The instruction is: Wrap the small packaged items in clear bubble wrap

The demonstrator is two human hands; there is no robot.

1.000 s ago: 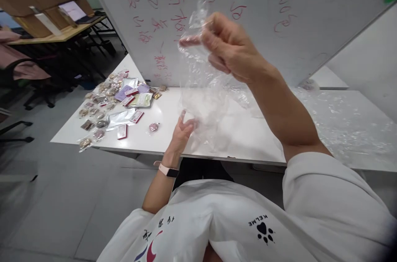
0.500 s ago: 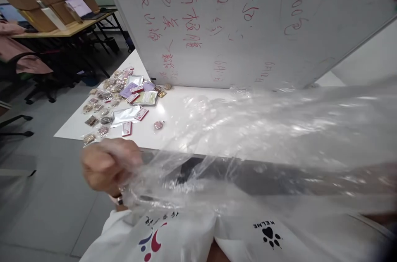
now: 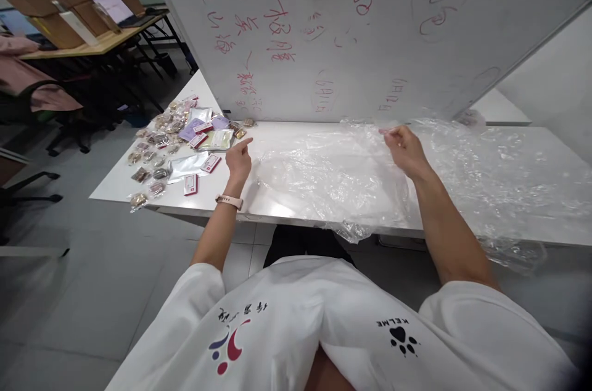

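Observation:
A large sheet of clear plastic film [image 3: 324, 175] lies spread and wrinkled on the white table in front of me. Part of it hangs over the table's front edge. My left hand [image 3: 239, 161] is at its left edge, fingers curled in and the index finger stretched to the right; its grip on the film is partly hidden. At the far right side of the sheet, my right hand [image 3: 406, 147] pinches the film between thumb and fingers. Both hands are just above the table top.
Small wrapped packets [image 3: 160, 173], red-and-white boxes [image 3: 190, 185], a silver pouch [image 3: 187, 166] and a green pouch [image 3: 217, 139] crowd the table's left end. More crumpled plastic [image 3: 504, 175] covers the right. A whiteboard [image 3: 305, 82] stands along the back.
The film was lifted and blurred before my chest; now it lies down on the table. Both hands have moved forward over the table, and my right hand now shows clearly.

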